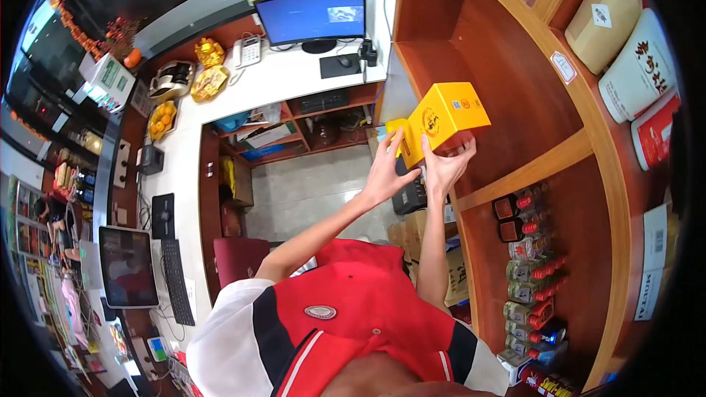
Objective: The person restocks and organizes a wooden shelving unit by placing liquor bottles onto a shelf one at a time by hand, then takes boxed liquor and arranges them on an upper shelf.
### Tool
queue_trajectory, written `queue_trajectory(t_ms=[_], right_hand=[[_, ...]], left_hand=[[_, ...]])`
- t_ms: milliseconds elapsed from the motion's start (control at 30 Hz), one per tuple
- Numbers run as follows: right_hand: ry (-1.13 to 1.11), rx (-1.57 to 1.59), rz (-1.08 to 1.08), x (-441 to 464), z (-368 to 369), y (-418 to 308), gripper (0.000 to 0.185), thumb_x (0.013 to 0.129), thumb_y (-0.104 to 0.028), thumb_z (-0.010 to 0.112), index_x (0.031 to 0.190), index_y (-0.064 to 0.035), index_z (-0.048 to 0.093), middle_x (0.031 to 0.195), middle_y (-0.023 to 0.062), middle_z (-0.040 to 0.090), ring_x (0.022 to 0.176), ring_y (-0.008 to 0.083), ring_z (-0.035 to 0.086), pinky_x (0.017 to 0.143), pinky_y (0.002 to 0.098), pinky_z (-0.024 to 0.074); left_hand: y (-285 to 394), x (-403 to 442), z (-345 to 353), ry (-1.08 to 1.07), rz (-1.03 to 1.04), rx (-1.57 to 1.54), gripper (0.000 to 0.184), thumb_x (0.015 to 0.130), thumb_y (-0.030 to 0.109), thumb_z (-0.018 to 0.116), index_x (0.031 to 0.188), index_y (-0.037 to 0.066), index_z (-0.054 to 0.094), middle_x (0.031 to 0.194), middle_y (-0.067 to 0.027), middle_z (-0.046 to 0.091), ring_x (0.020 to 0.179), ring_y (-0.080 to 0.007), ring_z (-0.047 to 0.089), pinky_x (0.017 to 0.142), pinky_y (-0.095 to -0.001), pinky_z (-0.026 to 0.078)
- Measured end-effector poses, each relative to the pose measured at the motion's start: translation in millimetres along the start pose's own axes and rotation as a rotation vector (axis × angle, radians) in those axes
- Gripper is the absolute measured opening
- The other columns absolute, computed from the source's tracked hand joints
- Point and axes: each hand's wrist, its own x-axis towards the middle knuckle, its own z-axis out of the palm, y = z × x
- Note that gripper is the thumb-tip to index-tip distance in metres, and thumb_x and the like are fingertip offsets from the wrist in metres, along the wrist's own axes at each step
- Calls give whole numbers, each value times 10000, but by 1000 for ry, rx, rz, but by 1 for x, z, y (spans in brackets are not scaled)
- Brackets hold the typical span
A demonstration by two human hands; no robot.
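Observation:
A yellow cardboard box with dark printing and a small blue label is held up in front of the wooden shelf, tilted. My right hand grips its lower edge from below, thumb on the printed side and fingers curled around the near end. On the box's left side, my left hand has its fingertips against a yellow part, with the thumb held apart from the fingers. Whether that yellow part is a flap or a second piece, I cannot tell.
A tall wooden shelf stands on my right, with several small bottles in its lower compartment. White counters run ahead and to the left, carrying a monitor, a telephone and a touch screen. A dark red chair is close by.

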Motion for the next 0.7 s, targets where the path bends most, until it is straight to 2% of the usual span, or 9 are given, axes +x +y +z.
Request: queue_trajectory(t_ms=[67,133,233,267,300,433,533,600,700], right_hand=[[29,-32,-4,22,11,18,1023,706,-151,976,1468,75,331,1408,264,508,1235,324,601,1059,425,523],[52,43,49,42,23,30,1051,679,-246,984,1454,79,353,1366,280,525,1254,385,574,1084,485,477],[91,-82,44,68,43,47,1061,668,-272,987,1457,56,358,1343,283,544,1243,402,582,1062,496,487],[100,-138,40,75,49,53,1066,663,-285,989,1459,45,360,1332,285,554,1238,411,586,1051,501,492],[94,-199,36,84,55,58,1085,671,-264,996,1457,98,343,1343,301,562,1220,395,613,1059,475,501],[82,-193,23,129,93,99,1049,670,-228,1001,1439,82,357,1335,289,554,1243,336,588,1046,439,510],[47,-245,-21,170,132,124,1118,677,-249,999,1492,99,318,1407,294,500,1286,352,558,1079,455,482],[0,-349,74,199,152,103,1172,733,-392,943,1563,103,280,1419,290,489,1313,423,539,1081,476,468],[-82,-550,144,243,186,104,1181,783,-524,859,1589,98,260,1416,299,486,1240,452,591,1017,490,514]], left_hand=[[-6,32,23,-78,24,6,1063,817,256,850,1648,58,217,1561,-289,339,1462,-474,355,1204,-498,365],[-14,61,44,-126,33,-22,1070,819,210,836,1655,50,187,1556,-308,333,1446,-484,364,1197,-505,370],[-37,96,78,-36,87,6,1015,825,30,755,1661,74,181,1516,-297,379,1402,-494,404,1184,-503,377],[-44,107,85,-59,80,-14,1015,825,30,755,1661,74,181,1516,-297,379,1402,-494,404,1184,-503,377],[-52,119,91,-64,64,-5,1013,825,26,749,1661,66,178,1511,-299,384,1400,-493,405,1182,-504,379],[-76,174,109,-29,75,-22,995,820,-20,717,1651,20,173,1500,-304,391,1394,-495,411,1177,-500,380],[-97,225,120,1,68,-35,961,827,-67,689,1638,-19,175,1495,-308,369,1379,-505,415,1166,-499,389],[-111,263,127,16,69,24,927,858,-34,678,1635,-22,174,1480,-312,382,1369,-504,426,1132,-506,422],[-126,324,141,1,10,101,861,928,39,645,1638,-12,159,1478,-316,390,1330,-503,473,1064,-506,487]])
